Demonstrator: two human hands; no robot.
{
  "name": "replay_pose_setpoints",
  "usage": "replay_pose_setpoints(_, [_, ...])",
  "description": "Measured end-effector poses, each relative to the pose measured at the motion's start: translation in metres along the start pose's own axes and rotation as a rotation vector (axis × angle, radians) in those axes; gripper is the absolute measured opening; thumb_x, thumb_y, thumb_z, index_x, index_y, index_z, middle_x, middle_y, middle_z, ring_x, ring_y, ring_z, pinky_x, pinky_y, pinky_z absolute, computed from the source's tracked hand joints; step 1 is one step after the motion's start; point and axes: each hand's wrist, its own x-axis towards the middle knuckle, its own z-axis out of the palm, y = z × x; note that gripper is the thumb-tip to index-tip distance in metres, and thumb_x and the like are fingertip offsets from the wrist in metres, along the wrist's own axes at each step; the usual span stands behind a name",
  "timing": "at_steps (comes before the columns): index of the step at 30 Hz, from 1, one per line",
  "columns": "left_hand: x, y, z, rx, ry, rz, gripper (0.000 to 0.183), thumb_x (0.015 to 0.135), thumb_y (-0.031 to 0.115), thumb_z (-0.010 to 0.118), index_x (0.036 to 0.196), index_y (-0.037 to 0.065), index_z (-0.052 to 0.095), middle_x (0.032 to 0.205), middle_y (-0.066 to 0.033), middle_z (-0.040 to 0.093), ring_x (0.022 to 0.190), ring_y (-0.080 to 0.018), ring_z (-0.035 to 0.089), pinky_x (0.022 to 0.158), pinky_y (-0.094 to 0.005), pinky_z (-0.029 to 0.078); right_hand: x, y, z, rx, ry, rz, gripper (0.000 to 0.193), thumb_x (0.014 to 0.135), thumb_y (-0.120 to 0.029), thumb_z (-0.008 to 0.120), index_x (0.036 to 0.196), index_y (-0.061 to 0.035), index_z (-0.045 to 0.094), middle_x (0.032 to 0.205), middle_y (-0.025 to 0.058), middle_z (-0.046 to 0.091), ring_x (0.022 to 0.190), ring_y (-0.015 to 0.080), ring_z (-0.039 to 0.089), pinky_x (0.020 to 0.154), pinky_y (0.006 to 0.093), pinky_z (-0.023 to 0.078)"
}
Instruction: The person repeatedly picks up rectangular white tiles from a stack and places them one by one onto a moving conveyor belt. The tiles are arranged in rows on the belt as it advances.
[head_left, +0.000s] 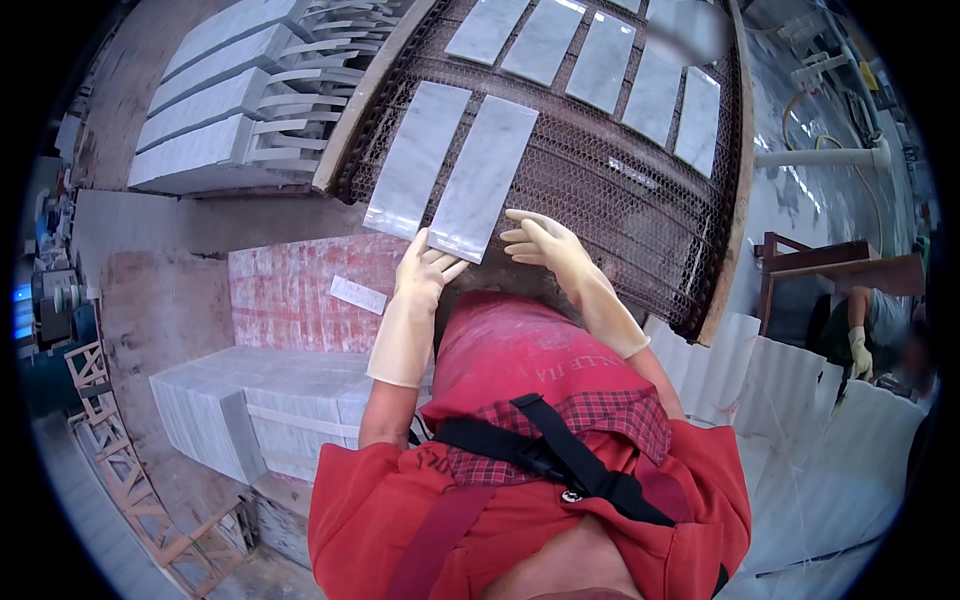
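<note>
Marble tile, right of the front pair: on the wire-mesh conveyor, just beyond the left hand, long axis pointing away. Left to right: stacked slabs; adjacent tile, limiting left-edge access; left hand, nearer, fingers at the near end, grip indeterminable; right hand, open, beside the right edge; wooden side rail.

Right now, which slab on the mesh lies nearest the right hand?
The near pair's right slab, beside the right hand; its left neighbour and the back slabs lie farther away.
</note>
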Motion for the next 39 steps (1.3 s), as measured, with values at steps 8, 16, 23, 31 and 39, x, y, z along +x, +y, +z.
replay_pose_setpoints(8, [-0.007,0.0,0.003,0.012,0.002,0.032,0.051,0.109,0.031,0.045,0.15,0.002,0.04,0.147,-0.03,0.05,0.134,-0.0466,0.054,0.11,-0.061,0.049,-0.009,0.015,-0.021,0.062,0.041,0.027,0.046,0.112,-0.032,0.044,0.15,-0.0082,0.053,0.133,0.0189,0.066,0.119,0.0269,0.066,0.107,0.0386,0.051])
replay_pose_setpoints(16, [0.012,0.0,-0.017,-0.032,-0.173,-0.029,0.046,0.108,0.03,0.037,0.151,0.013,0.037,0.148,-0.0273,0.048,0.135,-0.0488,0.05,0.115,-0.0649,0.042,-0.006,0.044,-0.047,0.208,0.054,-0.037,0.048,0.109,-0.035,0.052,0.148,-0.008,0.055,0.127,0.0185,0.069,0.11,0.0259,0.069,0.099,0.038,0.056])
replay_pose_setpoints(23, [0.045,0.0,-0.047,-0.051,-0.243,-0.084,0.055,0.107,0.048,0.044,0.152,0.018,0.044,0.16,-0.0225,0.04,0.145,-0.049,0.04,0.116,-0.0634,0.04,-0.013,0.05,-0.066,0.213,0.111,-0.015,0.048,0.109,-0.038,0.051,0.148,-0.011,0.055,0.126,0.0174,0.069,0.108,0.0244,0.069,0.094,0.0362,0.057])
replay_pose_setpoints(31, [0.088,0.045,-0.128,-1.238,-0.075,-0.816,0.052,0.107,0.049,0.043,0.151,0.022,0.047,0.159,-0.0155,0.044,0.146,-0.0437,0.042,0.113,-0.0612,0.042,-0.021,0.061,-0.069,0.207,0.06,-0.018,0.049,0.109,-0.041,0.05,0.149,-0.0129,0.055,0.123,0.0157,0.07,0.102,0.0227,0.07,0.092,0.0354,0.058])
replay_pose_setpoints(39, [-0.022,-0.04,-0.048,0.144,0.063,0.146,0.068,0.105,0.052,0.05,0.161,0.021,0.03,0.163,-0.0223,0.036,0.148,-0.0433,0.039,0.116,-0.0598,0.04,-0.031,0.087,-0.093,0.195,0.007,0.057,0.05,0.109,-0.042,0.049,0.151,-0.0153,0.052,0.123,0.0147,0.07,0.102,0.0214,0.07,0.092,0.0351,0.058])
